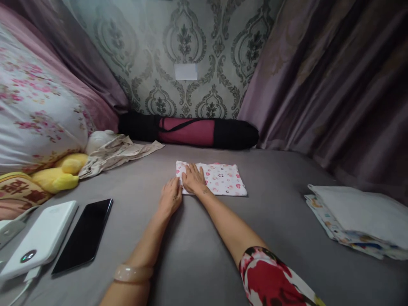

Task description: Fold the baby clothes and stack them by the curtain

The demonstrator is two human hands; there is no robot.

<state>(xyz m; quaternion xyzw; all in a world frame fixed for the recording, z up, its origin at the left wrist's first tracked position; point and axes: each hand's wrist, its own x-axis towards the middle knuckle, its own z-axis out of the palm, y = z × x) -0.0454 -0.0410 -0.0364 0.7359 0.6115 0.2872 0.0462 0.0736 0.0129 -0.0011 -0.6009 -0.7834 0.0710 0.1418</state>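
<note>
A folded white cloth with a pink and red heart-and-flower print (pixel 221 178) lies flat on the grey bed sheet in front of me. My right hand (pixel 194 178) rests palm down on its left part, fingers stretched and somewhat spread. Beside the cloth's left edge is my left hand (pixel 171 196), its fingers slightly bent and touching that edge, with nothing visibly gripped. The undersides of both hands are hidden.
On the right lies a stack of folded cloths (pixel 366 216). A black phone (pixel 83 236) and a white power bank (pixel 41 238) with a cable sit at left, near yellow plush toys (pixel 57 178) and a crumpled beige cloth (pixel 114 157). A long black-and-maroon bag (pixel 188 131) lies against the wall.
</note>
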